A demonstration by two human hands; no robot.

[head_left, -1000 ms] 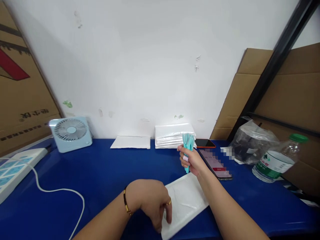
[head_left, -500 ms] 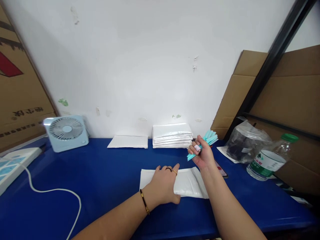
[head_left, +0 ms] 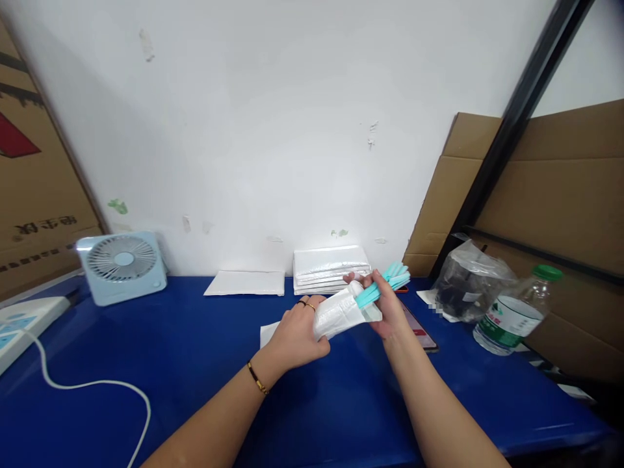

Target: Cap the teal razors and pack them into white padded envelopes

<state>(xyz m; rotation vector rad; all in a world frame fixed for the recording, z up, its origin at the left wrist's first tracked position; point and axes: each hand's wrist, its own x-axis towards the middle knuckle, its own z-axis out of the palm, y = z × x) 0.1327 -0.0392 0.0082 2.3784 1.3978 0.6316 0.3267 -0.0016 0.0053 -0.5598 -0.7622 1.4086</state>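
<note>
My left hand (head_left: 302, 331) is closed around a white padded mailer (head_left: 338, 312), bowing it upward so that its right end gapes. In my right hand (head_left: 383, 302) is a bundle of light-blue sticks with wider, rounded far ends (head_left: 392, 278). The bundle's narrow ends sit at the mailer's mouth, and I cannot see how far inside they reach. Fingers of the right hand also lie against the mailer's open edge. Behind the hands, a stack of white padded mailers (head_left: 331, 263) stands by the wall, with a single mailer (head_left: 244, 283) lying flat to its left.
A light-blue fan (head_left: 124, 266), a white power strip (head_left: 29, 325) and its cable (head_left: 107, 382) are on the left of the blue table (head_left: 195, 364). At right are a phone (head_left: 422, 328), a bagged dark cup (head_left: 463, 286) and a green-capped bottle (head_left: 511, 318). Cardboard (head_left: 433, 201) leans behind.
My left hand has lifted and bent the mailer that lay flat under it. My right hand has brought the blue bundle down and left to the mailer's opening.
</note>
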